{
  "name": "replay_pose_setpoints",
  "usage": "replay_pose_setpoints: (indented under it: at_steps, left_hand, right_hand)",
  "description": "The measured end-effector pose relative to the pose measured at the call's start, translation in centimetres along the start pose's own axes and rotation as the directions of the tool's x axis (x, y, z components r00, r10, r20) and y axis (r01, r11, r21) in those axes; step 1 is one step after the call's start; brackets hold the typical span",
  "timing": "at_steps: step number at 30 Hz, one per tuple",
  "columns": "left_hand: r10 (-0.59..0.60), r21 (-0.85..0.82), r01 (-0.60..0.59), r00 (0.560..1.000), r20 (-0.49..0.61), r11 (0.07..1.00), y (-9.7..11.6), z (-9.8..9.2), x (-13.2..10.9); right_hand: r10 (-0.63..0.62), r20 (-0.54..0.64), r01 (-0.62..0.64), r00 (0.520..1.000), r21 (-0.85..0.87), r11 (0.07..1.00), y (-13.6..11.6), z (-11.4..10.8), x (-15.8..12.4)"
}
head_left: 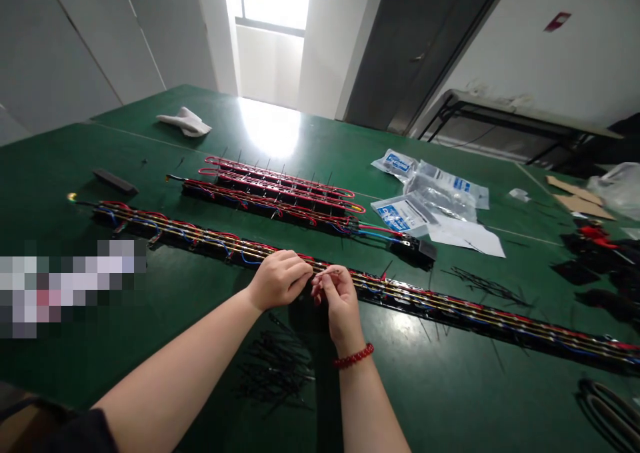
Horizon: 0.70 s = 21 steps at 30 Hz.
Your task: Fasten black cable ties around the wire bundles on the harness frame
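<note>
A long black rail (430, 300) carrying red, blue and yellow wires runs across the table in front of me. My left hand (281, 278) is closed over the rail's near edge, fingertips pointing toward the other hand. What it grips, if anything, is hidden. Just to its right, my right hand (340, 296), with a red bead bracelet (354, 356) at the wrist, has thumb and fingers pinched together. Whatever sits in that pinch is too small to make out. Below both hands lies a pile of thin black cable ties (277, 366).
Behind the rail lie shorter black bars with looped red wires (273, 193). Plastic bags (440, 190), a white paper (467, 234) and more black cable ties (487, 286) lie rightward. Black-handled scissors (607, 410) rest at the near right, a white cloth (186, 121) at the far left.
</note>
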<state>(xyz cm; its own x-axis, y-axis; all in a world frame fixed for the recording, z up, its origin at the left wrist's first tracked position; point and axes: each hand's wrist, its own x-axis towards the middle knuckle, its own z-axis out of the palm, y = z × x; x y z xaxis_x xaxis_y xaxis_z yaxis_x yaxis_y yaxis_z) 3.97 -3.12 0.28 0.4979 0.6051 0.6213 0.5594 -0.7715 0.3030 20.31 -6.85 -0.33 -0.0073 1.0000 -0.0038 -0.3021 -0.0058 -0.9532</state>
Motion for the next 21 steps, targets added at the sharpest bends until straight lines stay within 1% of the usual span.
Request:
replay_pose_setpoints:
  at_steps: [7, 15, 21]
  left_hand:
    - [0.012, -0.021, -0.012, 1.000, -0.018, 1.000, -0.27, 0.12, 0.06]
    - [-0.039, -0.023, 0.037, 0.996, -0.077, 0.999, -0.38, 0.30, 0.04]
    - [-0.056, -0.001, 0.056, 0.992, -0.117, 0.998, -0.42, 0.30, 0.03]
  right_hand:
    - [0.013, -0.046, -0.011, 0.999, 0.033, 0.999, -0.39, 0.44, -0.24]
    - [0.016, -0.050, -0.016, 0.999, 0.005, 1.000, -0.30, 0.46, -0.20]
    - [0.022, -0.062, -0.019, 0.998, 0.047, 0.999, -0.37, 0.42, -0.06]
